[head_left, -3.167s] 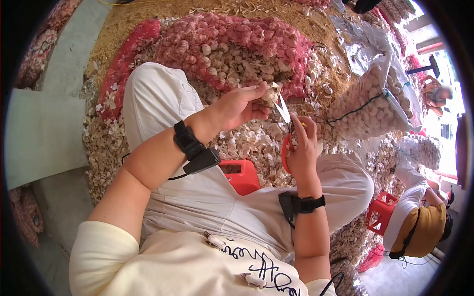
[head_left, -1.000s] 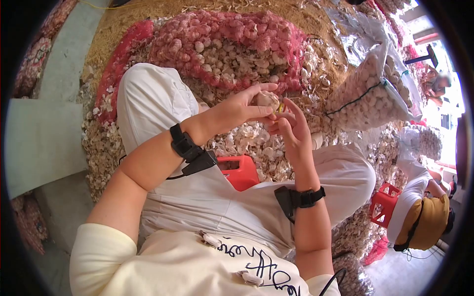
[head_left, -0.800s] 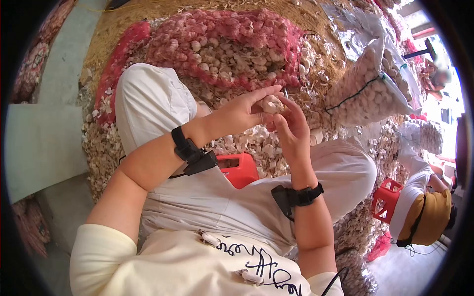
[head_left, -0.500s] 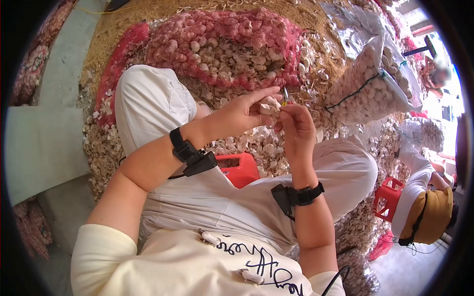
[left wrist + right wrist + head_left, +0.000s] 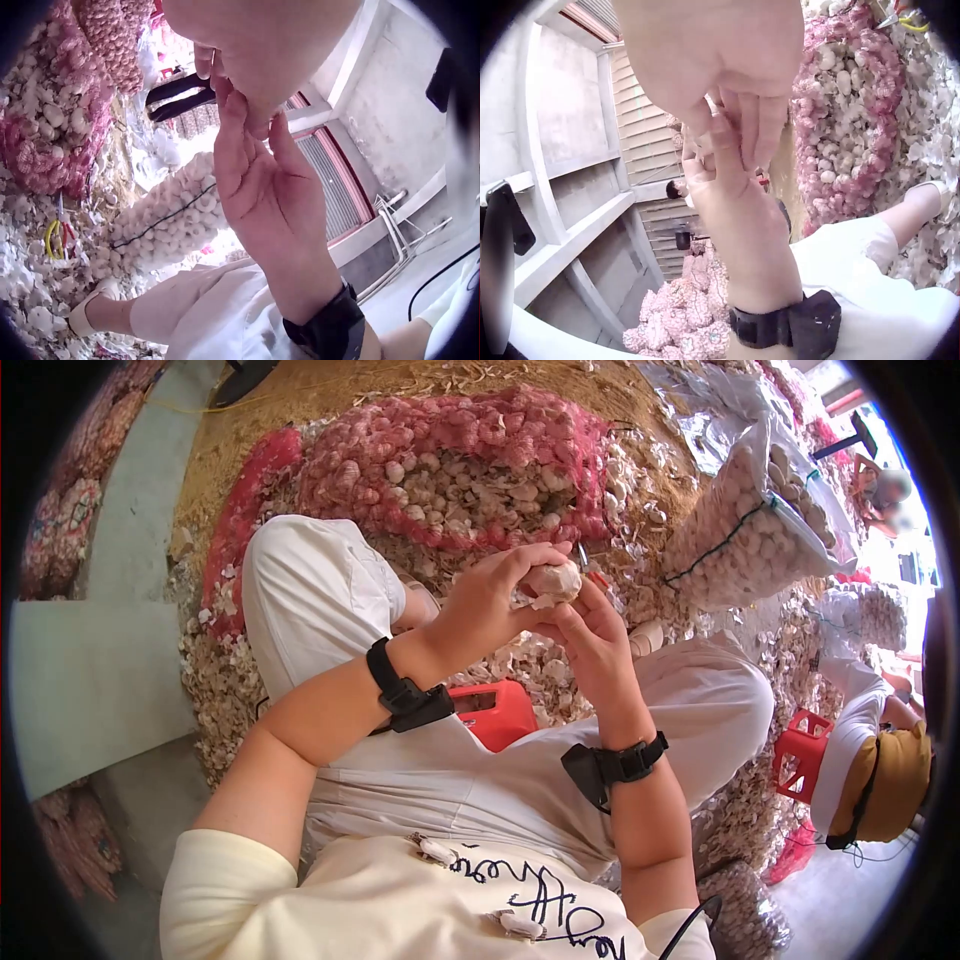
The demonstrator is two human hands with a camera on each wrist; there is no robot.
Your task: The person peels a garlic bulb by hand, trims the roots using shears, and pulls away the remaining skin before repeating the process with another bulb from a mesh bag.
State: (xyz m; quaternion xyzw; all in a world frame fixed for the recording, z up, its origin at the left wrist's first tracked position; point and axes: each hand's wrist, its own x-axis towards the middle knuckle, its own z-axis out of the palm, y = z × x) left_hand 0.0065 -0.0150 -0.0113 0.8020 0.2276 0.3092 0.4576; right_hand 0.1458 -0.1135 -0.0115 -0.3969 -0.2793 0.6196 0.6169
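A pale garlic bulb [image 5: 558, 583] with papery skin is held up above the lap in the head view. My left hand [image 5: 500, 592] grips it from the left side, thumb below and fingers over the top. From the right, my right hand [image 5: 590, 628] holds the bulb's lower side between thumb and fingers. Both wrist views show the fingertips of the hands meeting, with the bulb mostly hidden behind them. Scissors [image 5: 57, 238] with one yellow and one red handle lie on the garlic skins in the left wrist view, apart from both hands.
A torn pink mesh sack [image 5: 350, 455] of garlic lies ahead. A clear sack [image 5: 725, 545] of bulbs leans at the right. Loose skins [image 5: 222, 695] cover the floor. A red plastic stool [image 5: 508, 712] shows between the legs. Another person [image 5: 880, 780] sits at far right.
The right hand held the scissors at the bulb 3.2 seconds ago; they now lie on the skins. Since then both hands have come together, turning the bulb, and the right fingers have moved around it.
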